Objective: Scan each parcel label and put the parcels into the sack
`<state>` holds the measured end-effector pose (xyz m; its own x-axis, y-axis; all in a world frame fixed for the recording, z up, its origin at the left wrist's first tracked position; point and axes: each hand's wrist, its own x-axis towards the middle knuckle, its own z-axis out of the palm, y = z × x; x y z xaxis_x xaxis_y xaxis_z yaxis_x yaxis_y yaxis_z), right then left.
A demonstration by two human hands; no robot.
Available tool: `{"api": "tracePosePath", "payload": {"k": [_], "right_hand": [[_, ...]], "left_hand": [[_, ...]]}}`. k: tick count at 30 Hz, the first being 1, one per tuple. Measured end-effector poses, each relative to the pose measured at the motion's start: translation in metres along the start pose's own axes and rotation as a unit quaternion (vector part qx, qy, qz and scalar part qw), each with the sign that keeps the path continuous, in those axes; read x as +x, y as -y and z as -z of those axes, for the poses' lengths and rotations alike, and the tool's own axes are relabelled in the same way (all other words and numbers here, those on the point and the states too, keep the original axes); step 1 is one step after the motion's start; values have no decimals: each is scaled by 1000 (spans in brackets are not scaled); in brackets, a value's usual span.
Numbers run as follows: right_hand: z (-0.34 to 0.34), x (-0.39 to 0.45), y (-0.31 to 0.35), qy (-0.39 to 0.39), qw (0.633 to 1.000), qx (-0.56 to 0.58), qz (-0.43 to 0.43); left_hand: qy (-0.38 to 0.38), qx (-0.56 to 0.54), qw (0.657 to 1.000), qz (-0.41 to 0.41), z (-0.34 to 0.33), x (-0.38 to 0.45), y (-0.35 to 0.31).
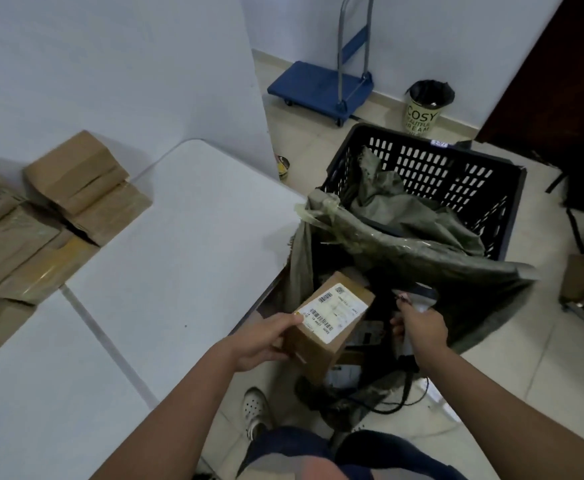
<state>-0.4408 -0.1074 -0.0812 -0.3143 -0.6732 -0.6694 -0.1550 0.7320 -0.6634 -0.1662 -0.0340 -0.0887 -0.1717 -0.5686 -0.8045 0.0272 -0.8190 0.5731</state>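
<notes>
1. Right now the left hand (266, 342) grips a brown parcel (328, 320), fingers curled round its near end, white label (333, 311) facing up, above the open grey-green sack (422, 251).
2. Beside it, the right hand (420, 329) grips a scanner (418, 299), fingers wrapped round its handle.
3. Further parcels (75, 181) lie on the white table (186, 258).

We read "COSY" in large dark letters on the pale bin (421, 117) by the far wall; the smaller lines beneath are partly legible, roughly "BEAUTIFUL DREAM". The white label (332, 313) on the held parcel (321, 336) carries barcodes; its text is unreadable.
</notes>
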Motion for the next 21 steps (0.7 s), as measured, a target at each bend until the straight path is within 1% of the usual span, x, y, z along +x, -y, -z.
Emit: {"api": "tracePosePath", "payload": {"k": [3, 5, 9, 12, 15, 17, 18, 21], "right_hand": [[22, -4, -1, -28, 1000, -4, -4], [30, 9, -11, -27, 999, -16, -21], [38, 33, -30, -37, 997, -58, -24], [46, 39, -31, -33, 995, -92, -28], [53, 55, -43, -26, 993, -104, -42], [59, 65, -53, -24, 993, -108, -51], [61, 60, -46, -26, 992, -107, -53], [67, 55, -42, -30, 992, -107, -62]], "left_hand": [[13, -24, 997, 68, -33, 18, 11], [7, -75, 992, 100, -48, 34, 15], [-31, -122, 985, 121, -70, 66, 11], [-23, -113, 986, 118, -93, 84, -1], [-5, -55, 992, 112, -118, 98, -13], [10, -26, 992, 125, -133, 107, -18], [10, -21, 991, 133, -139, 110, -20], [-36, -47, 986, 155, -150, 122, -28]]}}
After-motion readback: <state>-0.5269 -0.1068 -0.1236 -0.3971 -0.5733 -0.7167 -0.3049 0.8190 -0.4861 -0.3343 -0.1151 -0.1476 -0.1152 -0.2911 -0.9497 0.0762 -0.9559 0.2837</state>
